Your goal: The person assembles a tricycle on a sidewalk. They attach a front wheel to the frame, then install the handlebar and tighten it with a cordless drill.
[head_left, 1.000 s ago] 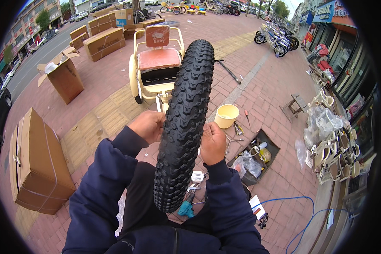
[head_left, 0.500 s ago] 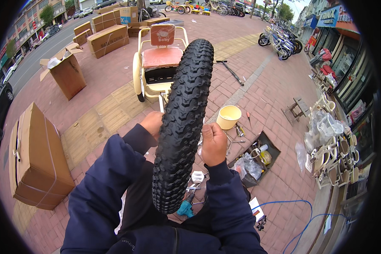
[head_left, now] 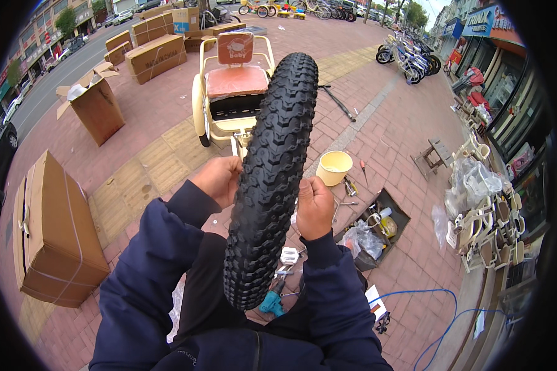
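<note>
Both your hands are curled closed, one at each flank of the wheel with the knobbly black tyre (head_left: 272,179). Your left hand (head_left: 220,180) has its fingers bent in against the left side, fingertips hidden behind the tread; your right hand (head_left: 315,208) is fisted at the other side, thumb uppermost (which part it grips, you cannot tell from here). The wheel stands nearly upright between them, top leaning right, bottom over your lap.

Just beside its lower edge lie a teal drill (head_left: 272,303) and a white pedal (head_left: 289,255). Past your right hand come the cream bucket (head_left: 335,168) and the rim of the dark toolbox (head_left: 396,207), so room is tighter there. On your left, brick paving (head_left: 133,244) gives a wider gap before the large carton (head_left: 59,235). Ahead, the cream tricycle (head_left: 237,83) sits near the tyre's upper left.
</note>
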`<state>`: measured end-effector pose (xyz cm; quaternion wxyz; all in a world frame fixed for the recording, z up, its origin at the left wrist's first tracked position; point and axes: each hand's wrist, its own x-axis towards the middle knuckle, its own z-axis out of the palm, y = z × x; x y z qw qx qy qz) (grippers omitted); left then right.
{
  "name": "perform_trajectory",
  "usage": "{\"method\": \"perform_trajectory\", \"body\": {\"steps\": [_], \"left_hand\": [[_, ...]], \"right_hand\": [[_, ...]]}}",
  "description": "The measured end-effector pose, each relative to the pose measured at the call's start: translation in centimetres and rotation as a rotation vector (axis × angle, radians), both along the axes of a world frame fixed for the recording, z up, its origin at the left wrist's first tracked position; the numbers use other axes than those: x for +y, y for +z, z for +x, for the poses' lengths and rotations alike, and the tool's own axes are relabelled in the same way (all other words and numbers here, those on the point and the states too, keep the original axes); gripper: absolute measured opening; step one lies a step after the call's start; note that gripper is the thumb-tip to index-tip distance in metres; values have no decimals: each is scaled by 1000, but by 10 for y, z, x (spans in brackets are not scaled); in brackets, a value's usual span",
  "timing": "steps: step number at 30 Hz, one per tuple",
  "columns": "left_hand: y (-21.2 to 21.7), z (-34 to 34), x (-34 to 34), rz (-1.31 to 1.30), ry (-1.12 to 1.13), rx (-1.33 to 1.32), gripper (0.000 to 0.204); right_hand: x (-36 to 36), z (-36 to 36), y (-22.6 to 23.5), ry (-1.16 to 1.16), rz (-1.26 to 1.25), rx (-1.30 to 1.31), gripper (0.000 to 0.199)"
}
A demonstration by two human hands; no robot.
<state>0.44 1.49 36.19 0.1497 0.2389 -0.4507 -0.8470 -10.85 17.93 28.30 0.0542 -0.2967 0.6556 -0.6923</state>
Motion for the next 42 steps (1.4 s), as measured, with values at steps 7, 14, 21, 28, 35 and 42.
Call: {"method": "perform_trajectory", "body": {"steps": [7, 14, 21, 28, 35, 42], "left_hand": [[-17, -13, -7, -12, -56, -20, 29], [-18, 1, -13, -623, -182, 68, 25], [-29, -12, -13, -137, -46, -38, 21], [-35, -7, -24, -652, -163, -55, 28], [-30, 4, -23, -552, -181, -176, 31], [-48, -2, -9, -453, -209, 106, 21]], "right_hand": [[0, 0, 0, 29, -10, -9, 34], [1, 1, 3, 32, -11, -2, 33], [0, 1, 4, -27, 2, 53, 34], [1, -4, -1, 40, -147, 58, 32], [2, -11, -4, 91, -165, -104, 21], [22, -14, 19, 216, 42, 139, 27]]}}
